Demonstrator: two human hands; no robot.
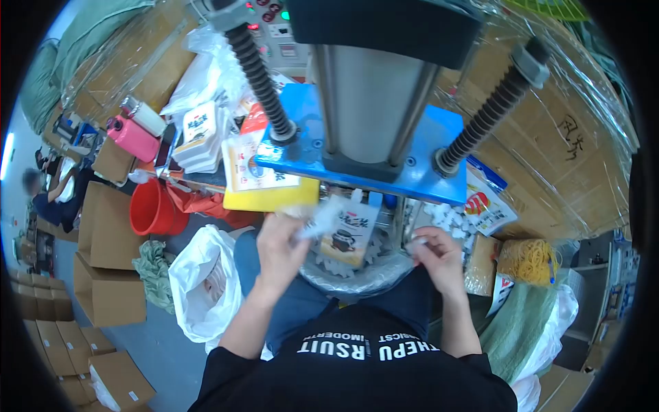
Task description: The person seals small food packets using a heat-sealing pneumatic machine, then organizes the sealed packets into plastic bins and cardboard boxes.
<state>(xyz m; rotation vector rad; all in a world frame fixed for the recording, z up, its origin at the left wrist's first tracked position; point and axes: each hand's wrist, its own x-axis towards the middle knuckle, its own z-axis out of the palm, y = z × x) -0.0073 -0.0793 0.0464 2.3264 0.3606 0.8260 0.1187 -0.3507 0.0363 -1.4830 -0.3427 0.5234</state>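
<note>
My left hand [280,244] is closed on a whitish plastic piece [322,218], blurred by motion, in front of the blue press plate [371,161]. Beside it, a printed pouch [347,230] with a dark pot picture lies over a plastic-lined container [357,283] at my lap. On the right, my right hand [439,255] pinches a small white piece [416,243] between thumb and finger, near a pile of small white pieces [446,221].
Stacked pouches [199,141] and a yellow sheet [268,198] lie left of the press. A red bucket [156,208], a white bag [203,281] and cartons stand further left. Yellow twine [525,261] is at the right. Another person [56,196] sits far left.
</note>
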